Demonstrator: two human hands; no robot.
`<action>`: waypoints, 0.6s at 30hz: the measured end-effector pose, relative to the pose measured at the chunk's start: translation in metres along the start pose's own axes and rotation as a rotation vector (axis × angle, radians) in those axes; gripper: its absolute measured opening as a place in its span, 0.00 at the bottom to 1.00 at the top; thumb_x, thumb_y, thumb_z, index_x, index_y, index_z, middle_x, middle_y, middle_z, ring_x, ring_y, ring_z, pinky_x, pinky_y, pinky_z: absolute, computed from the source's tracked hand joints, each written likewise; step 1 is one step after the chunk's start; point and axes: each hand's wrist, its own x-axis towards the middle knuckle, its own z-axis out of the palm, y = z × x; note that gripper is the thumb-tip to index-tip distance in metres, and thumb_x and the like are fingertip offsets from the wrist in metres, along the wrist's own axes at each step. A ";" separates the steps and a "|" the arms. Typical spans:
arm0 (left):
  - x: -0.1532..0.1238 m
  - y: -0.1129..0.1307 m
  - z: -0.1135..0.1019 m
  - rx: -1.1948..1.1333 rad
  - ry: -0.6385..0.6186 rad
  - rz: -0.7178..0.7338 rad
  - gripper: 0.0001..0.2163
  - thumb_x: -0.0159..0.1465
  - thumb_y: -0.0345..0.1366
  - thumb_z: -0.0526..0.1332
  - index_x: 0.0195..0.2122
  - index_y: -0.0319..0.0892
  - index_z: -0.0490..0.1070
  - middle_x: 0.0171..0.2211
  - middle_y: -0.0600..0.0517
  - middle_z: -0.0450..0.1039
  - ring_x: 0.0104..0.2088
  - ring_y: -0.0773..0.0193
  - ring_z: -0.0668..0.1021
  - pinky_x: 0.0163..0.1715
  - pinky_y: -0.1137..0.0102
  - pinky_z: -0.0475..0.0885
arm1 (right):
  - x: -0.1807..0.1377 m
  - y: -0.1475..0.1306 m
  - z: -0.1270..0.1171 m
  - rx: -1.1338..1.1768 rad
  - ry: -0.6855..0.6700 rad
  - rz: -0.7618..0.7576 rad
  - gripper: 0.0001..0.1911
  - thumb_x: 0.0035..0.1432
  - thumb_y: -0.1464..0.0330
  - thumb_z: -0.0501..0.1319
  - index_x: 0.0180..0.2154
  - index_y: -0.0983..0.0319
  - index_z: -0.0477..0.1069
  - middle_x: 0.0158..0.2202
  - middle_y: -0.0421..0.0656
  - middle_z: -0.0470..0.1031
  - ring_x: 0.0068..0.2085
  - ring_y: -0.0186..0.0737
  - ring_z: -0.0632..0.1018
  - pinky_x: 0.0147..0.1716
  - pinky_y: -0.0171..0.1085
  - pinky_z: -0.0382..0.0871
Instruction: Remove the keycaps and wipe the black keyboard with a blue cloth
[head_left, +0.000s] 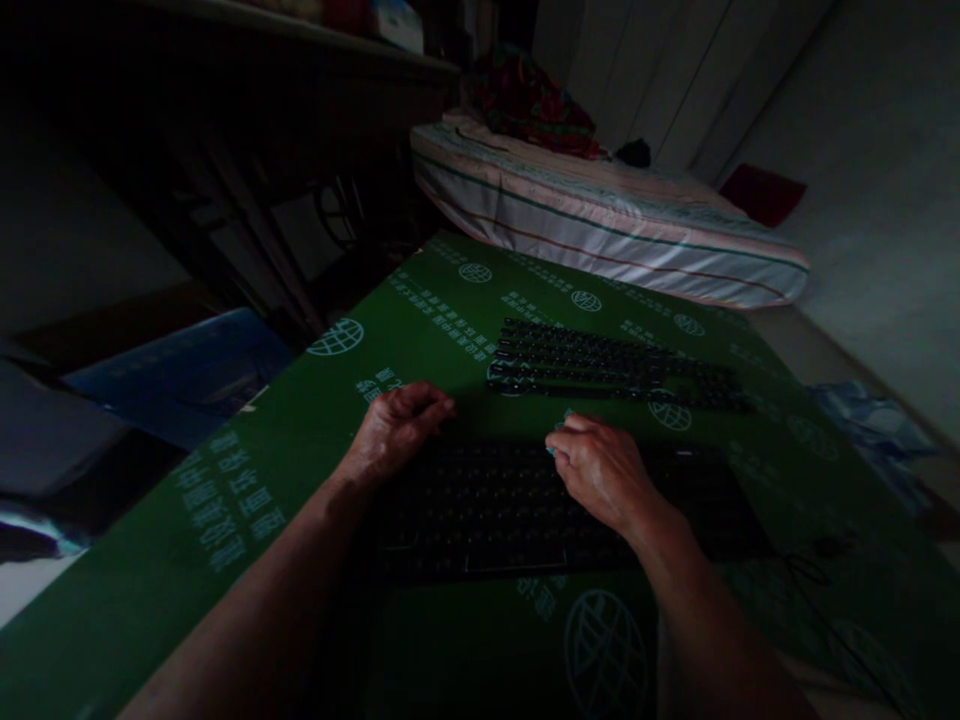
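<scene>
A black keyboard (495,510) lies on a green printed sheet (300,440) in front of me. My left hand (394,430) rests at its far left corner with the fingers curled in. My right hand (600,470) sits over the keyboard's far edge near the middle, fingers pinched on a small light-blue thing I cannot make out. A second black keyboard (615,365) lies further away on the sheet, apart from both hands.
A striped mattress (600,220) with bright bundled cloth (536,100) lies beyond the sheet. A blue box (187,370) stands at the left, dark furniture (247,150) behind it. A thin cable (825,600) trails off at the right. The room is dim.
</scene>
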 end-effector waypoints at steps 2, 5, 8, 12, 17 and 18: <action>0.000 -0.001 0.000 0.000 -0.001 0.002 0.12 0.56 0.44 0.60 0.27 0.41 0.73 0.20 0.55 0.71 0.20 0.69 0.70 0.20 0.76 0.64 | -0.001 -0.002 -0.002 -0.016 -0.011 0.025 0.13 0.59 0.76 0.52 0.29 0.61 0.74 0.32 0.43 0.73 0.37 0.36 0.74 0.37 0.33 0.61; 0.001 -0.003 0.000 -0.008 0.010 -0.013 0.12 0.56 0.45 0.60 0.27 0.41 0.73 0.20 0.55 0.71 0.20 0.68 0.70 0.21 0.75 0.64 | -0.002 -0.004 -0.006 -0.014 -0.041 0.050 0.13 0.57 0.77 0.53 0.29 0.61 0.74 0.32 0.43 0.74 0.37 0.36 0.74 0.36 0.33 0.61; 0.001 -0.003 0.000 0.004 0.009 -0.032 0.12 0.55 0.45 0.61 0.27 0.42 0.74 0.19 0.55 0.71 0.20 0.67 0.71 0.21 0.74 0.65 | -0.002 -0.005 -0.005 -0.012 -0.040 0.041 0.13 0.59 0.76 0.53 0.30 0.61 0.74 0.32 0.43 0.74 0.37 0.36 0.74 0.37 0.33 0.61; 0.001 -0.003 0.000 0.006 0.012 -0.043 0.12 0.55 0.46 0.61 0.27 0.41 0.73 0.19 0.56 0.70 0.20 0.68 0.70 0.20 0.75 0.63 | -0.001 -0.007 -0.004 -0.034 -0.018 0.030 0.14 0.59 0.77 0.51 0.30 0.61 0.74 0.32 0.44 0.74 0.38 0.37 0.74 0.38 0.33 0.61; 0.001 -0.004 0.000 -0.023 0.023 -0.035 0.12 0.54 0.46 0.61 0.27 0.41 0.73 0.20 0.55 0.71 0.20 0.68 0.70 0.20 0.75 0.63 | -0.001 -0.006 -0.005 0.016 -0.068 0.023 0.14 0.58 0.77 0.52 0.29 0.61 0.74 0.33 0.43 0.75 0.36 0.36 0.74 0.36 0.34 0.61; 0.001 -0.003 -0.001 -0.025 0.020 -0.034 0.12 0.54 0.46 0.62 0.27 0.41 0.73 0.21 0.55 0.71 0.21 0.68 0.70 0.21 0.75 0.64 | -0.001 -0.006 -0.005 0.023 -0.061 0.024 0.14 0.58 0.77 0.52 0.30 0.61 0.74 0.33 0.43 0.75 0.37 0.37 0.74 0.37 0.34 0.61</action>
